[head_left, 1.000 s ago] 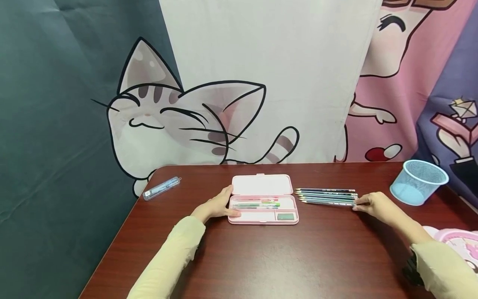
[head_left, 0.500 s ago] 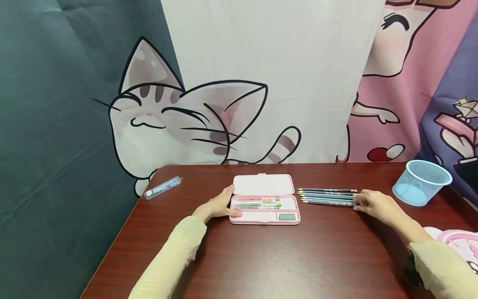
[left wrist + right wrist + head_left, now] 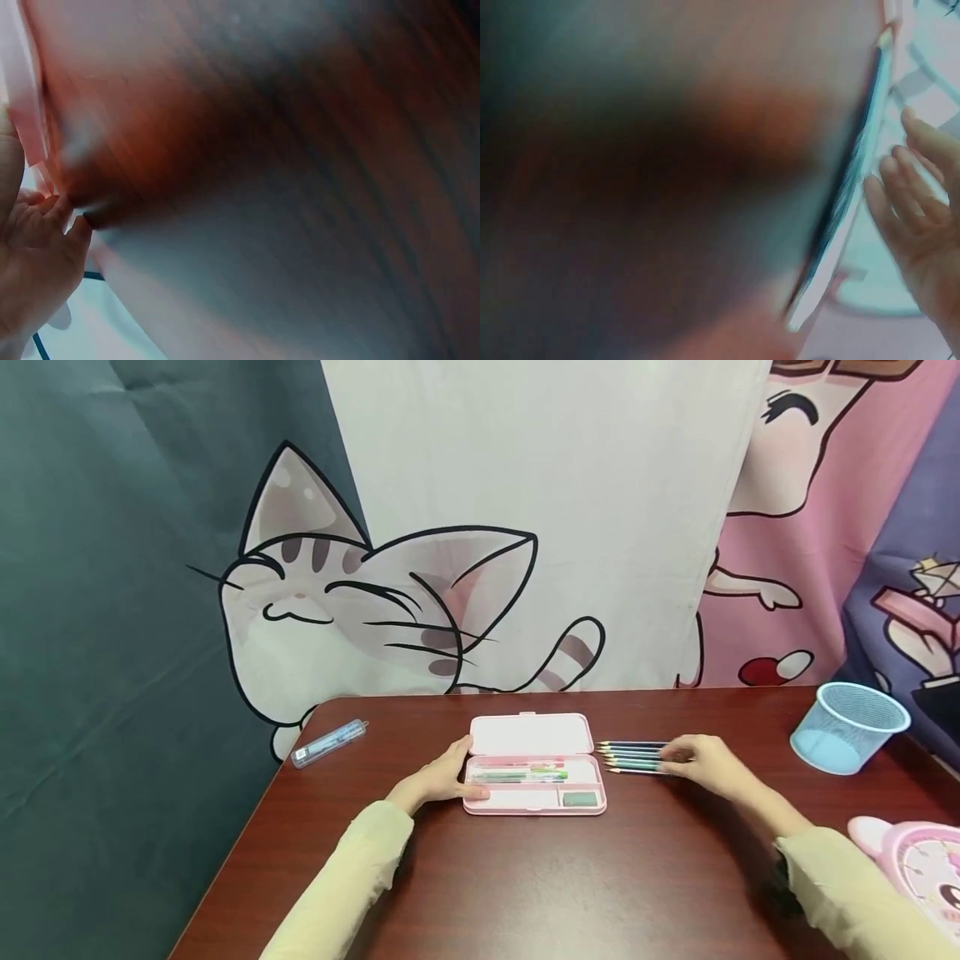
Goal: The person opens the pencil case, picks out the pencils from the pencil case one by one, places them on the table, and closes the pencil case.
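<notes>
A pink pencil case (image 3: 536,810) lies with its lid back, holding several pens (image 3: 517,774) and a green eraser (image 3: 580,798). My left hand (image 3: 438,775) holds its left end, thumb over the front compartment and fingers along the outer side. To the right of the case, several pencils (image 3: 630,756) lie in a row, tips toward it. Over their middle is my right hand (image 3: 705,766), fingers loosely bent and spread; it hides the pencils' far ends. In the right wrist view one pencil (image 3: 847,180) runs beside the fingertips, which stand a little off it.
A light blue mesh pen cup (image 3: 847,731) stands at the back right. A pink cartoon-faced object (image 3: 911,864) sits at the right edge. A clear blue slim packet (image 3: 328,744) lies at the back left of the brown table (image 3: 570,893). Printed curtain hangs behind.
My right hand has moved left from the pencils' right ends to over their middle. My left hand stays on the pencil case.
</notes>
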Motion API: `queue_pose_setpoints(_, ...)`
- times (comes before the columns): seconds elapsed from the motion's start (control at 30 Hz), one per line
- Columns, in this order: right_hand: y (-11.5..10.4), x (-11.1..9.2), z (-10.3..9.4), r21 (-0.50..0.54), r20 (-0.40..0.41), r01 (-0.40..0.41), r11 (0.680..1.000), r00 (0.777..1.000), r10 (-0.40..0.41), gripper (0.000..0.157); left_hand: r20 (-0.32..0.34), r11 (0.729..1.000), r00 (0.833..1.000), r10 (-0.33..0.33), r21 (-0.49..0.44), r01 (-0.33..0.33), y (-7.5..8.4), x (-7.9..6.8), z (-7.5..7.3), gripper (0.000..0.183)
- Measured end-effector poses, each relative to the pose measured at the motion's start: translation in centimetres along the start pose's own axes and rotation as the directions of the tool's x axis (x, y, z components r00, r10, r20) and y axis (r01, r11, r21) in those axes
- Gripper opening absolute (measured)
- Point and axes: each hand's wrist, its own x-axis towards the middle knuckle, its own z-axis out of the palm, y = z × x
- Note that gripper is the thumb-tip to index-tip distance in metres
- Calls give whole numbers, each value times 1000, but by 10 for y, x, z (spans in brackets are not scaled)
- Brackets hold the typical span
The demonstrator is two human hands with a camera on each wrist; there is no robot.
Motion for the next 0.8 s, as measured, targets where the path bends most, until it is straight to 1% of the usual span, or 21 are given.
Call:
queue_pose_setpoints(0.03, -6, 6, 3, 75, 52, -57, 996, 997, 54, 23, -4, 1000, 1000, 15, -17, -15, -1, 1, -1, 100)
queue_pose_setpoints(0.07, -13, 13, 7, 150, 110, -117, 982, 989, 101, 28, -12, 999, 999, 35, -34, -35, -2, 2, -2, 97)
queue_pose_setpoints(0.1, -20, 19, 10, 220, 167, -183, 958, 975, 148, 32, -26, 998, 998, 51, -44, -52, -3, 2, -4, 93)
queue_pose_setpoints(0.13, -26, 25, 14, 292, 212, -241, 926, 960, 183, 36, -45, 995, 997, 66, -67, -69, -3, 3, -6, 87)
queue_pose_setpoints(0.17, -31, 32, 19, 366, 250, -291, 884, 946, 208, 38, -63, 993, 996, 63, -93, -69, -2, 4, -9, 82)
queue_pose_setpoints(0.23, -41, 43, 26, 455, 289, -358, 815, 925, 245, 41, -116, 986, 992, 49, -152, -67, -3, 10, -12, 72)
queue_pose_setpoints(0.27, -44, 47, 30, 479, 302, -383, 790, 917, 261, 42, -137, 981, 990, 23, -189, -49, -4, 14, -13, 68)
queue_pose_setpoints(0.3, -48, 51, 33, 483, 309, -411, 773, 906, 288, 43, -149, 971, 989, -18, -238, -19, -7, 20, -12, 64)
queue_pose_setpoints(0.33, -50, 55, 37, 484, 317, -433, 760, 897, 309, 44, -166, 957, 985, -41, -291, -9, -8, 23, -11, 62)
queue_pose_setpoints(0.37, -53, 58, 40, 474, 318, -456, 754, 887, 336, 43, -175, 939, 983, -47, -343, -16, -22, 36, -5, 61)
queue_pose_setpoints(0.4, -54, 60, 43, 456, 317, -470, 756, 879, 355, 43, -176, 922, 982, -69, -388, -5, -37, 50, 2, 58)
queue_pose_setpoints(0.47, -57, 62, 48, 422, 310, -502, 755, 862, 401, 40, -177, 874, 982, -60, -485, -34, -74, 82, 19, 56)
queue_pose_setpoints(0.5, -58, 63, 50, 409, 305, -515, 754, 855, 419, 39, -179, 862, 981, -78, -507, -24, -89, 97, 28, 53)
queue_pose_setpoints(0.53, -59, 64, 52, 408, 300, -518, 752, 854, 426, 38, -195, 843, 980, -41, -533, -71, -106, 110, 35, 52)
queue_pose_setpoints(0.57, -59, 64, 52, 411, 298, -522, 748, 852, 430, 38, -207, 828, 978, -24, -553, -97, -121, 123, 42, 50)
queue_pose_setpoints(0.63, -60, 65, 51, 442, 302, -525, 728, 851, 430, 39, -240, 849, 968, -65, -523, -73, -96, 105, 33, 43)
queue_pose_setpoints(0.67, -60, 65, 50, 465, 309, -522, 715, 852, 422, 39, -256, 865, 961, -104, -500, -39, -77, 92, 28, 40)
queue_pose_setpoints(0.7, -60, 65, 49, 494, 318, -524, 694, 852, 417, 40, -286, 876, 954, -89, -478, -62, -70, 85, 24, 36)
queue_pose_setpoints(0.73, -60, 65, 48, 532, 328, -522, 666, 853, 406, 41, -314, 875, 948, -55, -472, -105, -81, 92, 26, 38)
queue_pose_setpoints(0.77, -60, 65, 47, 570, 338, -524, 633, 852, 400, 43, -326, 893, 941, -92, -445, -67, -80, 95, 26, 36)
queue_pose_setpoints(0.8, -60, 65, 46, 599, 347, -528, 602, 849, 399, 46, -341, 902, 934, -105, -428, -55, -67, 83, 21, 33)
